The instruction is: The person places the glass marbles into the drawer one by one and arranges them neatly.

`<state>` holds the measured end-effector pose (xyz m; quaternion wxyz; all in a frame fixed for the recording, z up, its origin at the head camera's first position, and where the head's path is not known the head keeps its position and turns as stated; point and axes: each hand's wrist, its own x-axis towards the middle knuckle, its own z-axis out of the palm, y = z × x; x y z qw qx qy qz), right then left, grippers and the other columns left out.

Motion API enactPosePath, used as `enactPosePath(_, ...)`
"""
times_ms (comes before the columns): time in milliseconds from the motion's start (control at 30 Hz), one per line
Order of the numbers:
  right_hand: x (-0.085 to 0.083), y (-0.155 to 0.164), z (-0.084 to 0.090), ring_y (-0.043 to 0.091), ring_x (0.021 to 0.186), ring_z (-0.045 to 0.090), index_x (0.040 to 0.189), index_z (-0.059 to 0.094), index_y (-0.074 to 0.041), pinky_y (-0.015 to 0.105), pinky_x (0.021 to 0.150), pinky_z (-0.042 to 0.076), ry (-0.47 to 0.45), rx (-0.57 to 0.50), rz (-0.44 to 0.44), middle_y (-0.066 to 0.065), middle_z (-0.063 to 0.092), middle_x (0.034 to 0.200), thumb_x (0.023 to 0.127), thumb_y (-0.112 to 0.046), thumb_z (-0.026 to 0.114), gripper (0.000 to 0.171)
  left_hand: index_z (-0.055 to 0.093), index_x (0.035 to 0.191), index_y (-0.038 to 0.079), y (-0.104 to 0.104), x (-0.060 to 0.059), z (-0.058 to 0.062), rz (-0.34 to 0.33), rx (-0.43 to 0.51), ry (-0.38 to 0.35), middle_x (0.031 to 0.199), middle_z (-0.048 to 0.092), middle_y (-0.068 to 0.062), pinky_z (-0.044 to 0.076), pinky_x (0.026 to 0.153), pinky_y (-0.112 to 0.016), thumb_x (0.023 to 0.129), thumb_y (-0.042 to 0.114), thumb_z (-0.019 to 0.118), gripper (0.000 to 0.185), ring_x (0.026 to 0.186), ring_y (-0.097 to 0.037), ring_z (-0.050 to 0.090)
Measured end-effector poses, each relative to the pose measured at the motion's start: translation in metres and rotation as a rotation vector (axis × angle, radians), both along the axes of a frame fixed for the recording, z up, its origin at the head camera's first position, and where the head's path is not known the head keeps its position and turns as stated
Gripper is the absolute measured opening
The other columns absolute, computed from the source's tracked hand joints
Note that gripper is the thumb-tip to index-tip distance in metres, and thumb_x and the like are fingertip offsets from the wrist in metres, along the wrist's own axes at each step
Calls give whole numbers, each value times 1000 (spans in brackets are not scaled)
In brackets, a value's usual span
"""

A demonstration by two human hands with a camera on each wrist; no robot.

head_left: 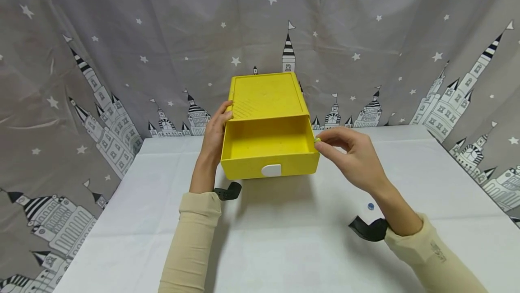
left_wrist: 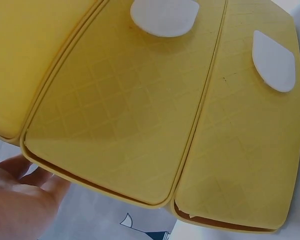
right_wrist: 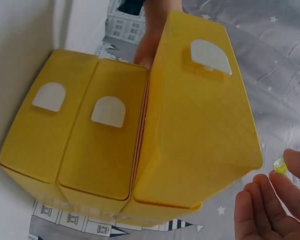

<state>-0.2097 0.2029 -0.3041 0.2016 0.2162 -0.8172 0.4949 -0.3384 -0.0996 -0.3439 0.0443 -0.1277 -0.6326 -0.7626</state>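
Our left hand (head_left: 215,132) rested with straight fingers against the yellow drawer box (head_left: 266,99) on the table (head_left: 284,239); our right hand (head_left: 351,155) pinched a small yellow-green bead (head_left: 317,140) at the pulled-out top drawer's (head_left: 270,153) right rim.

Left hand (head_left: 214,132): forearm extended forward, fingers straight and together, palm facing right, thumb uppermost. Right hand (head_left: 352,155): wrist bent inward, thumb and forefinger tips pinched together, remaining fingers loosely curled. Both forearms wear beige sleeves; a black strap circles each wrist.
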Motion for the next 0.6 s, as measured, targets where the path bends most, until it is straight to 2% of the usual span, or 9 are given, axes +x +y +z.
enactPosePath(233,-4,-9,1,14,93,62,104,71,1,21,87,50,18,-9,22,7,68,99,92,-5,68,14,42,151,16,0,-1,-1,-6,5,7,150,40,-3,35,109,-39,102,25,44,49,126,-20,45)
enactPosePath(600,-8,-15,0,19,93,64,104,71,1,20,83,51,1,7,45,8,67,100,91,-6,69,15,41,151,17,0,-1,0,-13,34,-12,151,39,-1,37,106,-39,101,25,46,50,125,-19,45)
